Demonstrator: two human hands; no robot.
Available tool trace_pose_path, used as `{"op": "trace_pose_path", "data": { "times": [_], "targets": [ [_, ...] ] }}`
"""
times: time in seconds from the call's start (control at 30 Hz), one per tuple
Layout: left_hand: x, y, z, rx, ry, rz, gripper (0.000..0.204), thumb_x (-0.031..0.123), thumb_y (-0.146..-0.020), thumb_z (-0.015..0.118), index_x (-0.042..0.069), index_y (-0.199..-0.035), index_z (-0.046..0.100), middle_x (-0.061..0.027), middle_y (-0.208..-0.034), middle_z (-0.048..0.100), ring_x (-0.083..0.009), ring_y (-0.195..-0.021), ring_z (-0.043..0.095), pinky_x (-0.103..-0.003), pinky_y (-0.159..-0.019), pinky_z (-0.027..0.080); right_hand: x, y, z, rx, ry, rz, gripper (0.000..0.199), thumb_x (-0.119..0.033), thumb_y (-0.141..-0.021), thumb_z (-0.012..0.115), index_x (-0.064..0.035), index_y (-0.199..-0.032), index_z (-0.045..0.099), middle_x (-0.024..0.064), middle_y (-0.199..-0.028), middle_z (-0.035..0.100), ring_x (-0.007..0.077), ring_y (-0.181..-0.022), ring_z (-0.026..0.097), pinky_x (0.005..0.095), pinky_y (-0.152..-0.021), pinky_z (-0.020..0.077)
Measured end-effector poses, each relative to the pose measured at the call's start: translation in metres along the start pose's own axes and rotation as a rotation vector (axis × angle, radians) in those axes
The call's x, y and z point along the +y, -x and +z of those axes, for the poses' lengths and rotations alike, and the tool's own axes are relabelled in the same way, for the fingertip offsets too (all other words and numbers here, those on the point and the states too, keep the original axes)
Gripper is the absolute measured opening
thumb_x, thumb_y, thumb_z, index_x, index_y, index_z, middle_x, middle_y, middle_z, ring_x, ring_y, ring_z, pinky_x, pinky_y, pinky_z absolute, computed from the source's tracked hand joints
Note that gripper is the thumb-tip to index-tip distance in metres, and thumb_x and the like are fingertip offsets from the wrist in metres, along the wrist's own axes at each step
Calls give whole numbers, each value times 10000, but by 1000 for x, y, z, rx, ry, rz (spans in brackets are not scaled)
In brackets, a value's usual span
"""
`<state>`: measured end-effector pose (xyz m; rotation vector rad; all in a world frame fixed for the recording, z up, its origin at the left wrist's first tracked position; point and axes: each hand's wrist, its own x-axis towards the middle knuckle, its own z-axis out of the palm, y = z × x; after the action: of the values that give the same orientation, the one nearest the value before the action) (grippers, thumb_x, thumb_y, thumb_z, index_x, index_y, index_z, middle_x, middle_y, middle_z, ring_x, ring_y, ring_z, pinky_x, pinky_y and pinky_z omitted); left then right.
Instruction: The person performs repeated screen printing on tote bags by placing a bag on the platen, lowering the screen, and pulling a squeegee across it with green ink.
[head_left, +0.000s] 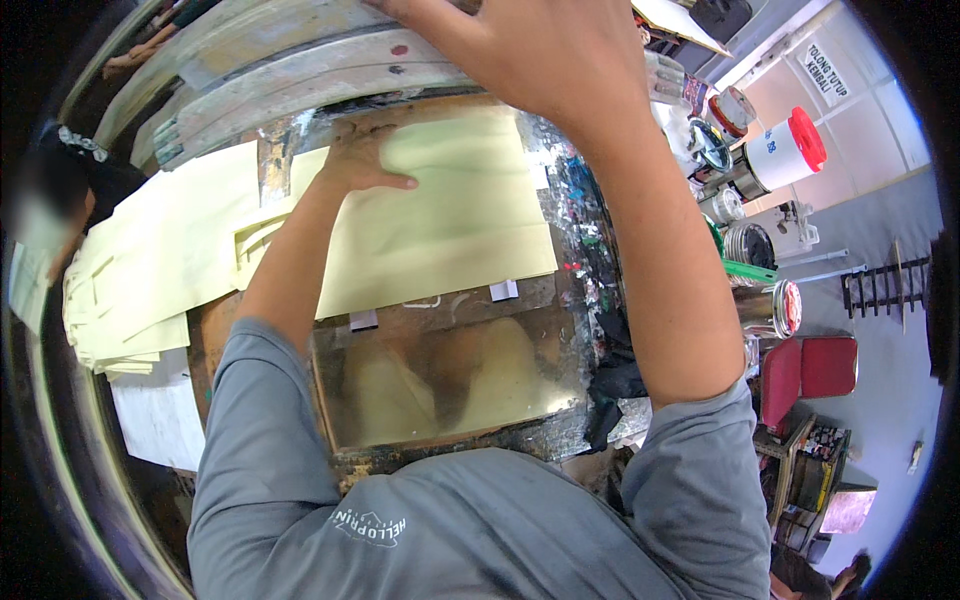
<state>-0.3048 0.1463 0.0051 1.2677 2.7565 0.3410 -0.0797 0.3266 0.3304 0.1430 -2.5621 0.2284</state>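
A large pale yellow sheet (440,220) lies on the worn, paint-stained work board in front of me. My left hand (358,158) rests at its upper left part, thumb stretched out and fingers spread. High at the top edge of the picture is my right hand (530,45), raised close to the camera. Its thumb points out to the left, and its other fingers are mostly cut off by the edge; nothing shows in it. Small white tabs (504,290) stick out along the sheet's near edge. A shiny clear panel (460,385) on the board reflects light nearest me.
Stacked pale yellow sheets (170,240) spread at the left. Long, paint-smeared frame bars (330,70) cross the far side. Paint cans and a white tub with red lid (785,150) line the right, with dark rags (615,385) nearby. Another person (80,190) is at far left.
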Motion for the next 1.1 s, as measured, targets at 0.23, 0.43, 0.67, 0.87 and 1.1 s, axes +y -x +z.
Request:
{"op": "trace_pose_path", "data": {
  "times": [0.23, 0.43, 0.67, 0.87, 1.1],
  "targets": [
    [33, 90, -49, 170, -14, -232, 1287, 708, -736, 859, 54, -1688, 290, -223, -1619, 486, -353, -1457, 505, -529, -1213, 377, 0, 2, 20, 24, 72, 18, 580, -655, -1042, 527, -171, -724, 517, -19, -662, 469, 152, -643, 440, 378, -711, 392],
    [101, 221, -118, 728, 1533, -17, 1105, 240, -803, 967, -23, -1649, 306, -166, -1279, 706, -170, -1071, 677, -305, -950, 550, 13, 53, 52, 207, 210, -167, 638, -685, -960, 623, -52, -926, 685, 159, -834, 677, 385, -853, 672, 512, -774, 444],
    [147, 280, -30, 668, 1027, -507, 985, 240, -739, 1000, -24, -1552, 511, -139, -1289, 736, -200, -1182, 687, -359, -1043, 536, 31, 122, 100, -283, 68, -72, 603, -330, -718, 934, -74, -1166, 622, 138, -1051, 694, 381, -1026, 672, 521, -815, 489],
    [130, 302, 41, 695, 470, -448, 1146, 517, -661, 987, 0, -1566, 508, -125, -1203, 740, -278, -1074, 613, -430, -999, 394, 13, 168, 105, -421, -28, -37, 568, -319, -699, 937, -97, -1116, 621, 118, -1004, 668, 362, -1013, 654, 510, -836, 464],
    [131, 310, 57, 694, 453, -472, 1207, 543, -597, 991, 15, -1571, 513, -115, -1194, 691, -315, -1073, 510, -436, -985, 410, 1, 208, 149, -209, 137, -57, 435, -280, -737, 901, -143, -1056, 639, 46, -989, 615, 286, -993, 578, 464, -893, 371]
  ]
}}
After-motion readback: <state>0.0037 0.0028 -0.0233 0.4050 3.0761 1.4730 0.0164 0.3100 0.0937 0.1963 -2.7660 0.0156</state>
